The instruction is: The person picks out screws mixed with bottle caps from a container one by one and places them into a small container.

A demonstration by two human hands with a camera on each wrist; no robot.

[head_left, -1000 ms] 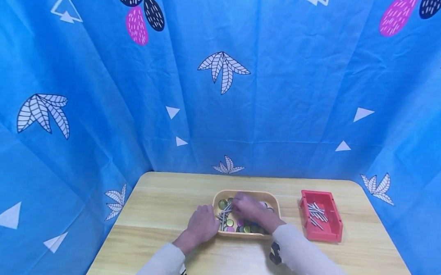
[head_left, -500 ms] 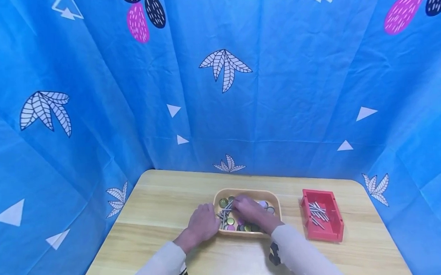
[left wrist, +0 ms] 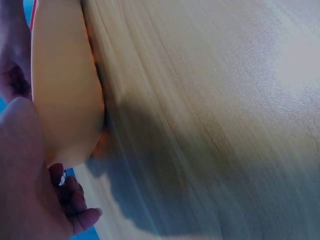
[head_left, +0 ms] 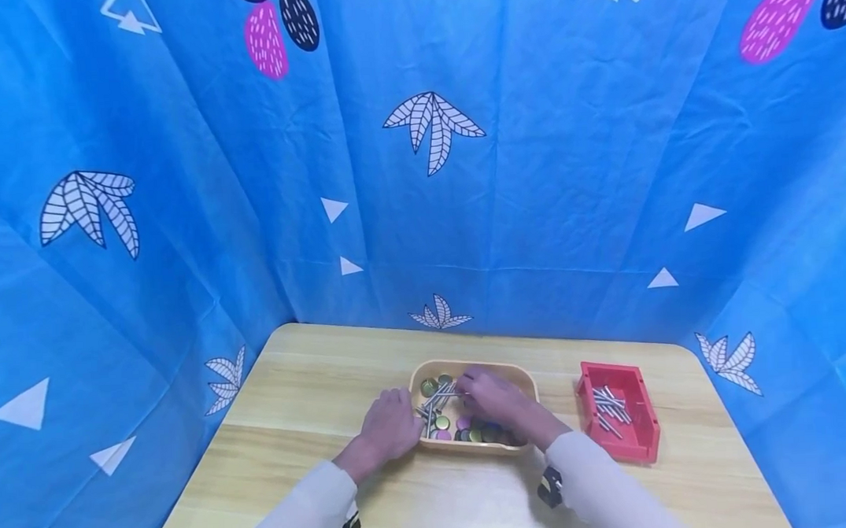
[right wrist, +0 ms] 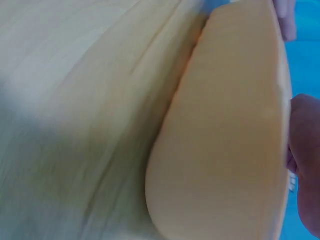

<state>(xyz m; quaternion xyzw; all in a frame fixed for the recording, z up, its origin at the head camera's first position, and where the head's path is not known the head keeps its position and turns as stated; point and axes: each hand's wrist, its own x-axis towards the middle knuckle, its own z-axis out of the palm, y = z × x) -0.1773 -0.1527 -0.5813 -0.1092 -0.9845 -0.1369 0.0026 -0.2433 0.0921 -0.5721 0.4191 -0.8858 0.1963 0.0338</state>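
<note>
A tan plastic tray (head_left: 474,448) sits near the middle of the table, holding thin silver screws (head_left: 430,419) at its left end and round caps (head_left: 442,423) in gold, pink and dark tones. At its left end, my left hand (head_left: 391,424) grips the rim; the left wrist view shows the thumb over the tray's wall (left wrist: 67,90) and curled fingers below. My right hand (head_left: 498,401) reaches over the tray's middle and pinches a silver screw (head_left: 451,394), which points left. The wall hides its fingertips in the right wrist view.
A red open-fronted bin (head_left: 621,451) stands right of the tray with a pile of silver screws (head_left: 609,405) inside. The wooden table (head_left: 314,379) reaches back to a blue patterned curtain (head_left: 436,232), which also surrounds both sides.
My right hand has shifted slightly right within the tray, and a screw now lies level from its fingertips over the pile. My left hand has stayed on the tray's rim.
</note>
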